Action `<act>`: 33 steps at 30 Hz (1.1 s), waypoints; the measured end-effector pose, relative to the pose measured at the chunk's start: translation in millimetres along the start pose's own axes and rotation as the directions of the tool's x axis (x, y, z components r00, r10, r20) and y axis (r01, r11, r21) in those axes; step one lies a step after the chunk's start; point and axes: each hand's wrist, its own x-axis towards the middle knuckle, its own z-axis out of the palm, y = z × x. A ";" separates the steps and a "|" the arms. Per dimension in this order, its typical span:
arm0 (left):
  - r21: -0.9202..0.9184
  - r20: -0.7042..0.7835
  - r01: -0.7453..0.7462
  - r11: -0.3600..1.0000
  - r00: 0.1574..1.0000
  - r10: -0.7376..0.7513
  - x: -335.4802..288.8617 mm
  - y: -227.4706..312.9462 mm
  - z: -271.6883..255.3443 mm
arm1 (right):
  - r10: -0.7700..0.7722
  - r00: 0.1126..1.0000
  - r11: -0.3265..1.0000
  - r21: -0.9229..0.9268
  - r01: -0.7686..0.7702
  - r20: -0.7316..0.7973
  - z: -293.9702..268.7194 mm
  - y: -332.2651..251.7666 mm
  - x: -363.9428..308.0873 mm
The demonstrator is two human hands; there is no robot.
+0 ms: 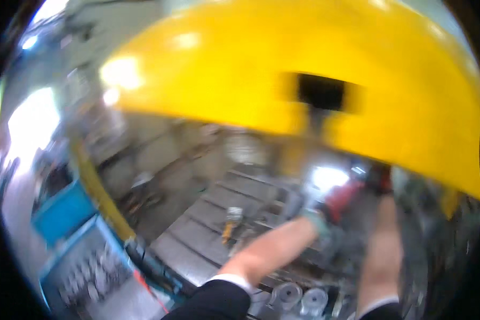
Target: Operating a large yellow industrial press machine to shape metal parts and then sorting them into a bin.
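Both my forearms reach forward under a large yellow machine housing [224, 69]. My left hand [338, 202], in a red and dark glove with a green cuff, is beside a bright white glare near the housing's lower edge. My right hand [381, 178], also in what looks like a red and dark glove, is close to it on the right. Motion blur smears the fingers of both hands, so whether they hold anything is unclear. Below them spreads a grey slotted metal machine table [197, 234]. A tool with a yellow handle [228, 232] lies on it, left of my hands.
Two round metal parts [287, 295] sit near the lower edge, between my forearms. A blue-rimmed tray [50, 266] with several small metal pieces stands at the lower left, and a blue bin [64, 213] is behind it. A yellow bar [98, 186] runs alongside them.
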 end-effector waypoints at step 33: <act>-0.153 -0.396 0.213 0.965 0.881 -0.257 -288.8 265.6 -249.1 | 0.217 0.801 0.624 0.552 -0.554 0.558 -175.2 -72.3 -251.4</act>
